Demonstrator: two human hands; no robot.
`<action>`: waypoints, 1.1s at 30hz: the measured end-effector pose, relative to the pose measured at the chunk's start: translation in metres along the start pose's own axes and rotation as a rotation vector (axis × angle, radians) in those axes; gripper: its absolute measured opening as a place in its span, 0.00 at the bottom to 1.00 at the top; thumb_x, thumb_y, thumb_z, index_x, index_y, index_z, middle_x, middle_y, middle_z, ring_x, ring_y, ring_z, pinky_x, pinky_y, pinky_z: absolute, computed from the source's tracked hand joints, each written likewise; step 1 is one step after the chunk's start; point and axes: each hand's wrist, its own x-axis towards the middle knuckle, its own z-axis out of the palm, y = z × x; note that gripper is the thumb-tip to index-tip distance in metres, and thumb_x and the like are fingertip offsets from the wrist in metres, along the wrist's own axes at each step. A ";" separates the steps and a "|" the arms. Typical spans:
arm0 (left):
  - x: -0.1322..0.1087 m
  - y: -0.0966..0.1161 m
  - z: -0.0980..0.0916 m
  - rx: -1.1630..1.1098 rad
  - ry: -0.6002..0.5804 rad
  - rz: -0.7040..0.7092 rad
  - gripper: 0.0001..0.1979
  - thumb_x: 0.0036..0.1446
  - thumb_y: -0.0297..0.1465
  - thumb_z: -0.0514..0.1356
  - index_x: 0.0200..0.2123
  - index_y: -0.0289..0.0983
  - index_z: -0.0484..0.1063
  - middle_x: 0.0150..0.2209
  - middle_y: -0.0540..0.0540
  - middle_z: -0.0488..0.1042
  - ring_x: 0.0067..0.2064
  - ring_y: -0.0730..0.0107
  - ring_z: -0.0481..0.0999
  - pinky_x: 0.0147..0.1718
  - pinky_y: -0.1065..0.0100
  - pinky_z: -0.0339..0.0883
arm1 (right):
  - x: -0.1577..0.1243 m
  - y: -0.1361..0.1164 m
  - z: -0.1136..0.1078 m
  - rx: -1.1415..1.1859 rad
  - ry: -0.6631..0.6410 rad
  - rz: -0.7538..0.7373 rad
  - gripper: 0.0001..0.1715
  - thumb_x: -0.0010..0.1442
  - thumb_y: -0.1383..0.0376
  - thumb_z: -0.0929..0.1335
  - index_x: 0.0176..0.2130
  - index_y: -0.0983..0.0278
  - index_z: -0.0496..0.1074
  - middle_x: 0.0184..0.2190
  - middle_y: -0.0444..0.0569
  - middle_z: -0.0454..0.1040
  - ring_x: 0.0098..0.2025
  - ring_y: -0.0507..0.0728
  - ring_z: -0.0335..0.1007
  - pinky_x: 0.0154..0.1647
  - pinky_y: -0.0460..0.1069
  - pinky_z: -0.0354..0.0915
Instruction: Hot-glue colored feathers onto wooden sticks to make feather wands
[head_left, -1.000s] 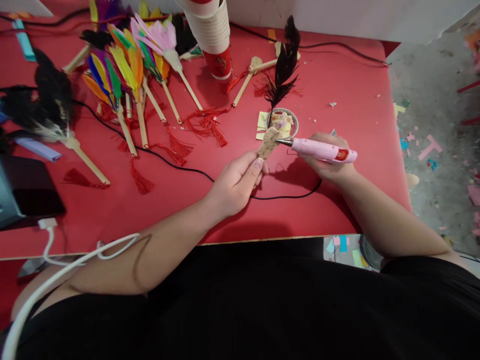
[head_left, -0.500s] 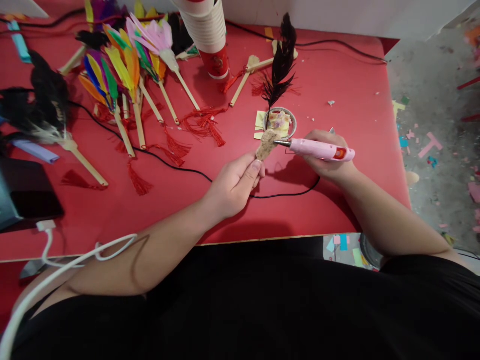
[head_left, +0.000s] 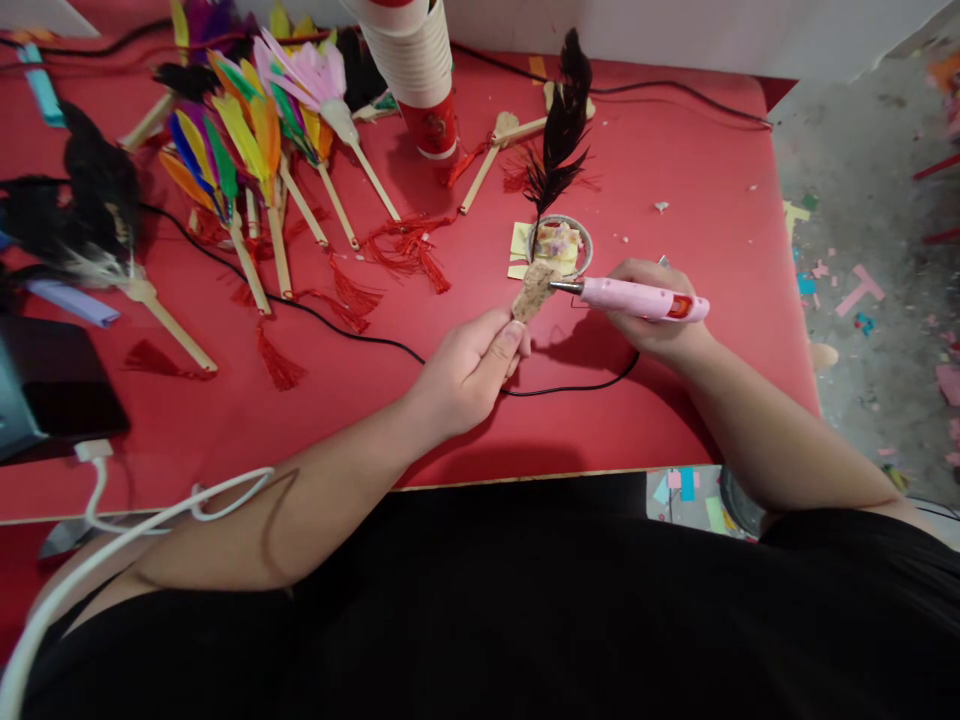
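Note:
My left hand (head_left: 476, 370) is closed around the lower end of a feather fan (head_left: 535, 291), whose tan, rough-looking head points up and away. One black feather (head_left: 564, 115) rises from that head. In my right hand (head_left: 660, 320) is a pink glue gun (head_left: 634, 298), its metal nozzle pointing left at the edge of the fan's head. I cannot tell whether the nozzle touches it. Just beyond the fan lies a small round dish (head_left: 587, 245) with pale, stained material in it, on yellow paper pieces (head_left: 519, 240). Most of the fan's handle is hidden by my fingers.
Finished-looking feather fans with red tassels (head_left: 281, 360) cover the left of the red table (head_left: 345, 410). Stacked paper cups (head_left: 427, 90) stand at the back, near bare wooden fan sticks (head_left: 480, 180). A black cord (head_left: 375, 341) crosses the table; a white cable (head_left: 142, 535) hangs at left.
Almost nothing differs. Both hands keep their hold and place, with the glue gun's nozzle still by the fan's head.

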 end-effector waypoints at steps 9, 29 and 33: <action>0.009 0.005 0.001 -0.293 -0.115 -0.120 0.23 0.82 0.56 0.63 0.46 0.42 0.74 0.24 0.60 0.57 0.23 0.72 0.51 0.23 0.68 0.51 | -0.003 0.008 0.001 -0.046 0.031 -0.014 0.24 0.77 0.40 0.75 0.40 0.55 0.84 0.35 0.51 0.88 0.33 0.62 0.83 0.33 0.56 0.75; 0.015 0.006 0.004 -0.494 -0.134 -0.346 0.26 0.75 0.57 0.69 0.42 0.40 0.75 0.27 0.58 0.57 0.24 0.76 0.45 0.22 0.71 0.40 | -0.009 -0.003 0.000 -0.060 0.026 -0.013 0.34 0.77 0.33 0.73 0.39 0.56 0.87 0.32 0.51 0.85 0.29 0.61 0.80 0.29 0.56 0.73; 0.011 0.004 0.005 -0.442 -0.151 -0.314 0.30 0.76 0.63 0.67 0.41 0.43 0.69 0.26 0.60 0.54 0.24 0.75 0.46 0.22 0.71 0.43 | -0.007 -0.009 0.000 -0.057 0.027 -0.026 0.34 0.77 0.34 0.73 0.36 0.58 0.85 0.28 0.49 0.84 0.25 0.58 0.79 0.25 0.54 0.66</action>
